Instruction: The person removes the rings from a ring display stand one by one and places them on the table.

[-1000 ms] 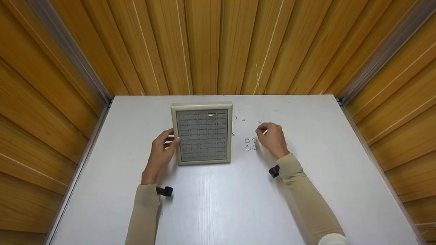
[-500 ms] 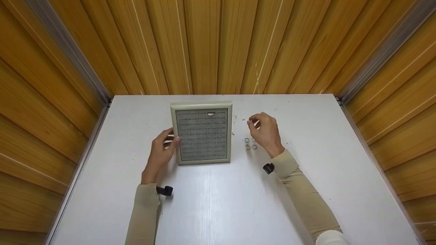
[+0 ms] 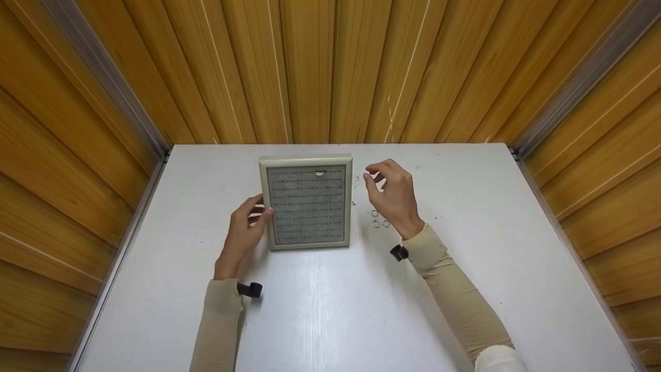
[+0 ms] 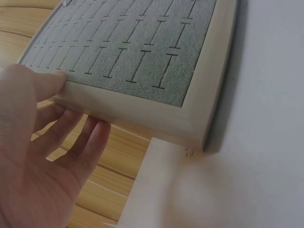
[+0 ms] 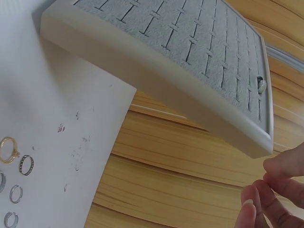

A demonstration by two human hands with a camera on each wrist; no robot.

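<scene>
Wood-panelled walls enclose a white surface on three sides. Ring display tray, grey slotted foam in a pale frame, lies flat near the far edge, left of centre. One ring sits in a slot of the top row.

Left hand: thumb on the tray's left rim, fingers extended along that side; the left wrist view confirms contact, fingers relaxed rather than clamped.

Right hand: raised off the surface, just right of the tray's upper right corner. Thumb and fingertips drawn together in a pinch; cannot tell whether anything is held between them.

Loose rings lie in a small cluster on the surface just right of the tray, beneath the right wrist. Right wrist view shows one gold-coloured ring among them.
</scene>
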